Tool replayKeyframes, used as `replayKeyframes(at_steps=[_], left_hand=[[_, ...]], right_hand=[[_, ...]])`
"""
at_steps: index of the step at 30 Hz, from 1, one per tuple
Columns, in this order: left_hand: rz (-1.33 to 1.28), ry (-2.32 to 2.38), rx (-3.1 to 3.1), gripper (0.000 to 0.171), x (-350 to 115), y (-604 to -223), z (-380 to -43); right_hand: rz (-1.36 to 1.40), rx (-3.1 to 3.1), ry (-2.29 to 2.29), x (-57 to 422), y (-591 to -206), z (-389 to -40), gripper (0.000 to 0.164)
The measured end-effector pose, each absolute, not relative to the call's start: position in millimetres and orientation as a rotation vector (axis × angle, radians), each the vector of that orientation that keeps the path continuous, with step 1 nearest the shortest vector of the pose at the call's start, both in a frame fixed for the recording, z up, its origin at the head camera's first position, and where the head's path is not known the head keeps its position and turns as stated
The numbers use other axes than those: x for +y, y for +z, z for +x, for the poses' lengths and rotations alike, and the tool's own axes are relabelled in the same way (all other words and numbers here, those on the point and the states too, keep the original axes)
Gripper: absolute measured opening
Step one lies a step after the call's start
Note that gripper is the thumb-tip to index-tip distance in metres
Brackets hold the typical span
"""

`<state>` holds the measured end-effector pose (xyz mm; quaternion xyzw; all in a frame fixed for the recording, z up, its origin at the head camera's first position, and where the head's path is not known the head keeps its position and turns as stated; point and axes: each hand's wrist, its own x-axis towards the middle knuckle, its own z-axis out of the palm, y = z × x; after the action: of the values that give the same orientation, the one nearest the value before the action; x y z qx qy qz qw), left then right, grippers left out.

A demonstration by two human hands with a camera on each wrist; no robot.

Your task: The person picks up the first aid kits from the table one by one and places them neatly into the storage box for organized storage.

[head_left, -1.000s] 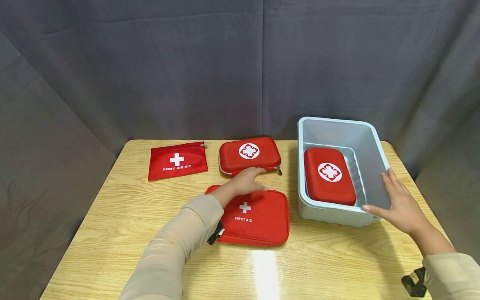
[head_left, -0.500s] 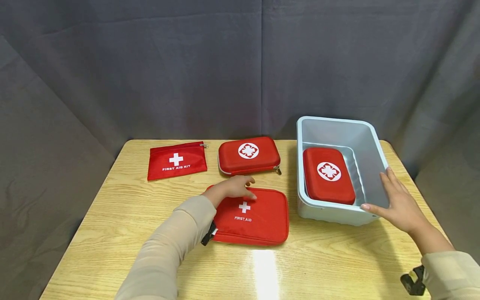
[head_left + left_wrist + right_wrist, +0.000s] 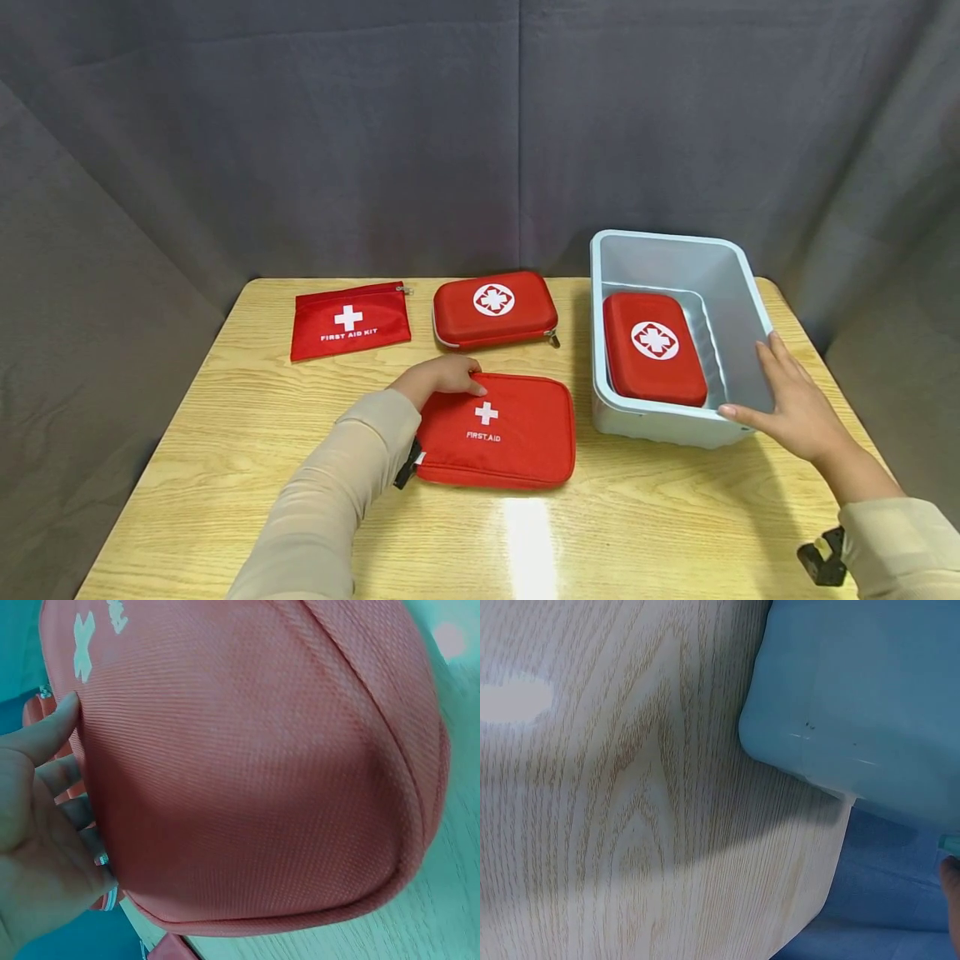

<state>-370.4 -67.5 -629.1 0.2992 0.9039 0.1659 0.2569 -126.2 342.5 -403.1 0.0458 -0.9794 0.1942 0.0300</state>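
A red soft first aid pouch (image 3: 525, 425) with a white cross lies flat in the middle of the table. My left hand (image 3: 442, 375) grips its far left edge. In the left wrist view the thumb (image 3: 56, 731) lies on the top edge and the fingers go behind it. My right hand (image 3: 806, 408) rests on the near right corner of a pale blue plastic bin (image 3: 667, 425), thumb on the front rim, fingers spread along the right side. Inside the bin, against its left wall, lies a red hard first aid case (image 3: 637, 367) with a round white emblem.
Behind the pouch sits another red hard case (image 3: 457, 312) with a zip pull. A flat red zip pouch (image 3: 315, 329) marked FIRST AID KIT lies at the back left. A grey curtain (image 3: 375, 150) hangs behind the wooden table (image 3: 225, 450).
My left hand has drawn back and left from near the rear hard case to the far edge of the soft pouch, which it now grips. My right hand stays on the bin.
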Motion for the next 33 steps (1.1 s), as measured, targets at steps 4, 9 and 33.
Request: replayKeyframes(at_steps=[4, 9, 33], left_hand=[[0.812, 0.402, 2.466, 0.063, -69, -647, -380], [0.866, 0.358, 2.443, 0.055, -68, -645, -381], [0.364, 0.844, 2.061, 0.032, -95, -562, -310]], right_hand=[[0.146, -3.014, 0.604, 343, -404, -126, 0.098], [0.159, -2.998, 0.604, 344, -404, -126, 0.098], [0.134, -3.000, 0.618, 342, -404, -126, 0.098]])
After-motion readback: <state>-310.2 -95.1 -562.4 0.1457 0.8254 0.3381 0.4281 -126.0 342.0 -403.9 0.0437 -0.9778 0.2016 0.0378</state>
